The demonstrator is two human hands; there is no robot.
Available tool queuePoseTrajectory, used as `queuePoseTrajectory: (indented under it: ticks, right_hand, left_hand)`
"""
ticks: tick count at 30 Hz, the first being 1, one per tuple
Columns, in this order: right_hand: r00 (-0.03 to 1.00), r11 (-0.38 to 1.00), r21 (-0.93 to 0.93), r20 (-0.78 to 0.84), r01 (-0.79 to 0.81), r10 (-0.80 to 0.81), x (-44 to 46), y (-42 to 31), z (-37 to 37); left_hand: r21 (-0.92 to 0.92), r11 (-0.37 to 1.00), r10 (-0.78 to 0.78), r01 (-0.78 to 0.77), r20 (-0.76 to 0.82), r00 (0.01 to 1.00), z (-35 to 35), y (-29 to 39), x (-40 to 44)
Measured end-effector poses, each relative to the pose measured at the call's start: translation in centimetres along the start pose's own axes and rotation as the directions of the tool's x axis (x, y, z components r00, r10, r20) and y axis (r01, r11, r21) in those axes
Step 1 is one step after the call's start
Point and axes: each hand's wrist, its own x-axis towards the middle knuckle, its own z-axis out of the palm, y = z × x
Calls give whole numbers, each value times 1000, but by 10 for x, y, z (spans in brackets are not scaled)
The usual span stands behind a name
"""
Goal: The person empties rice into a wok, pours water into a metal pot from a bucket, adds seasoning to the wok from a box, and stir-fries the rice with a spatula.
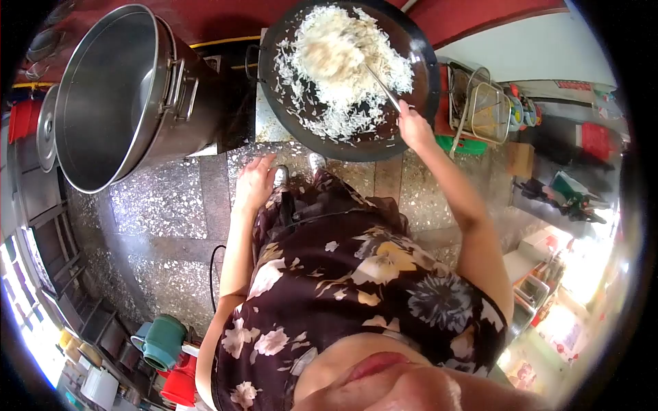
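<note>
My right hand (415, 129) is closed around the metal handle of a stirring utensil (384, 88). Its far end is in a heap of white shredded food (343, 113), so I cannot tell whether it is a ladle or a spatula. The top of the heap looks blurred. Beneath the food is a large dark wok (329, 145), with shreds spread over its bottom. My left hand (255, 179) hangs below the wok's near left side, fingers stretched out and holding nothing.
A tall metal stockpot (154, 130) stands left of the wok, with a round lid (46, 130) beside it. To the right are wire strainer baskets (490, 109) and a green basin (466, 144). A teal jug (164, 342) and red containers (179, 383) are at lower left.
</note>
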Motion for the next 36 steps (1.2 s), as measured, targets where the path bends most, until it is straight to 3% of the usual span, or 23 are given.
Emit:
queuePoseTrajectory:
  ticks: [1, 3, 4, 5, 6, 8, 10, 11, 13, 14, 15, 17, 18, 19, 21, 22, 25, 27, 28, 31, 33, 36]
  right_hand:
    - [999, 999, -25, 18, 39, -39, -16, 3, -21]
    - [984, 980, 191, 155, 57, -88, -39, 7, -60]
    - [894, 925, 300, 441, -232, 81, -46, 1, -94]
    - [692, 798, 310, 700, -517, 177, -50, -4, -116]
    - [692, 800, 309, 700, -514, 175, -50, -3, -113]
    - [457, 719, 266, 886, -642, 81, -52, 4, -91]
    - [569, 539, 502, 821, -677, -49, -35, -33, -45]
    - [613, 328, 602, 786, -728, -82, -18, -62, -31]
    - [765, 49, 776, 628, -629, -140, 22, -89, 23]
    - [745, -29, 745, 667, -667, 6, 38, -107, 21]
    - [772, -249, 746, 636, -618, -13, 49, -105, 30]
    - [812, -677, 505, 529, -535, -247, 49, -82, 31]
    - [834, -811, 292, 403, -507, -377, 39, -68, 31]
    - [844, -868, 187, 396, -459, -361, 20, -68, 10]
    - [817, -828, 209, 406, -520, -410, -12, -68, 3]
    - [763, -759, 305, 535, -575, -362, -29, -74, -8]
    - [610, -578, 429, 777, -694, -155, -80, -88, -38]
    - [433, -606, 421, 891, -675, 137, -101, -95, -46]
    - [498, -450, 547, 835, -706, 233, -115, -87, -45]
    - [571, -379, 634, 773, -674, 277, -99, -34, -33]
    - [730, -123, 791, 603, -600, 322, -53, 1, -42]
    - [788, 73, 814, 530, -577, 314, 33, 45, -46]
  left_hand:
    - [-8, 1000, 2, -2, 9, 1000, 1, 2, 1]
    - [-13, 1000, 17, -16, 38, 999, -2, 6, 7]
    - [-29, 999, 25, -25, 19, 1000, -2, 5, 10]
    - [-30, 999, 24, -23, 19, 1000, -2, 5, 12]
    - [-57, 998, 17, -17, -3, 1000, -2, 4, 15]
    - [-82, 997, 9, -11, -22, 1000, -1, 2, 19]
    - [-26, 999, 19, -21, -92, 996, 5, -3, 19]
    - [-28, 1000, 12, -14, -92, 996, 5, -2, 18]
    - [5, 1000, -29, 30, -23, 999, -1, 4, 15]
    - [17, 999, -30, 30, -17, 999, -5, 9, 14]
    - [29, 999, -28, 28, -10, 1000, -8, 12, 14]
    - [2, 999, -44, 44, 3, 999, -15, 14, 15]
    - [-21, 999, -45, 45, -7, 999, -16, 14, 15]
    - [-23, 999, -35, 34, -10, 999, -15, 12, 17]
    - [-17, 999, -34, 34, -28, 999, -8, 5, 16]
    - [-6, 1000, -15, 15, -11, 1000, -4, 2, 17]
    - [-6, 1000, 23, -23, 26, 999, 0, 5, 21]
    - [-18, 999, 36, -36, 37, 999, 0, 7, 26]
    - [-38, 999, 19, -18, 37, 999, 0, 7, 28]
    - [-56, 998, 4, -2, 27, 1000, 2, 7, 31]
    - [-28, 1000, 7, -5, 42, 999, -5, 14, 33]
    - [-15, 1000, 19, -19, -19, 1000, -12, 14, 28]
